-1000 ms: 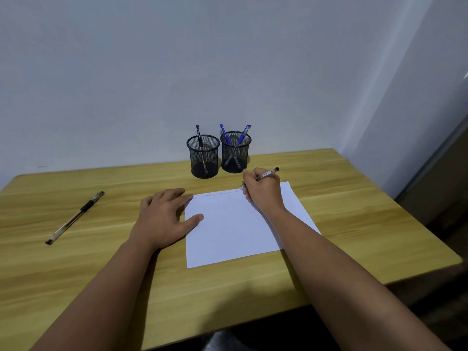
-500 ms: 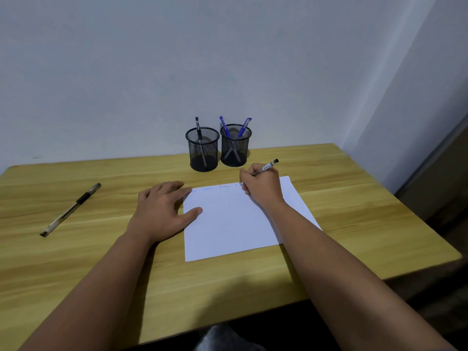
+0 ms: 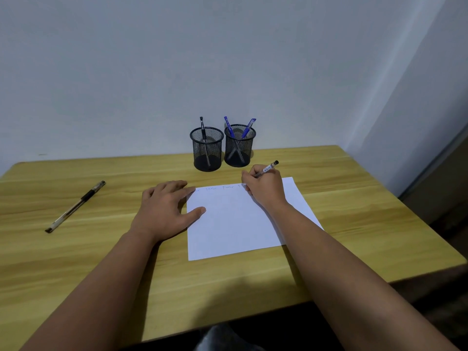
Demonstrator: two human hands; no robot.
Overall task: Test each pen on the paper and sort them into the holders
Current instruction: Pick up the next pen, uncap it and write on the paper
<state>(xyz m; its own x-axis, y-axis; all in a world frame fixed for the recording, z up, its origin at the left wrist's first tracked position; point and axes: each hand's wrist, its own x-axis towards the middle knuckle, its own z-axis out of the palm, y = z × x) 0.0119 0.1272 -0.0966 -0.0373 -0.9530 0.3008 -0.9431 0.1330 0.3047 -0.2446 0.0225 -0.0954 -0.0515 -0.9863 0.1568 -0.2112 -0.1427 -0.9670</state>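
Note:
A white sheet of paper (image 3: 235,224) lies on the wooden table (image 3: 354,224), with faint written marks along its top edge. My right hand (image 3: 264,187) grips a black-capped pen (image 3: 268,168), its tip down at the paper's top edge. My left hand (image 3: 166,206) lies flat with fingers spread, pressing the paper's left edge. Two black mesh holders stand at the back: the left holder (image 3: 207,149) has one black pen, the right holder (image 3: 239,145) has two blue pens. Another clear pen with a black grip (image 3: 76,206) lies loose on the table at the left.
A pale wall rises right behind the holders. The table's right edge drops off beside a grey wall corner (image 3: 405,110). The front edge runs under my forearms.
The view has tilted slightly, so everything sits a little lower than half a second ago. My right hand with the pen has edged rightward along the top of the paper. My left hand stays put.

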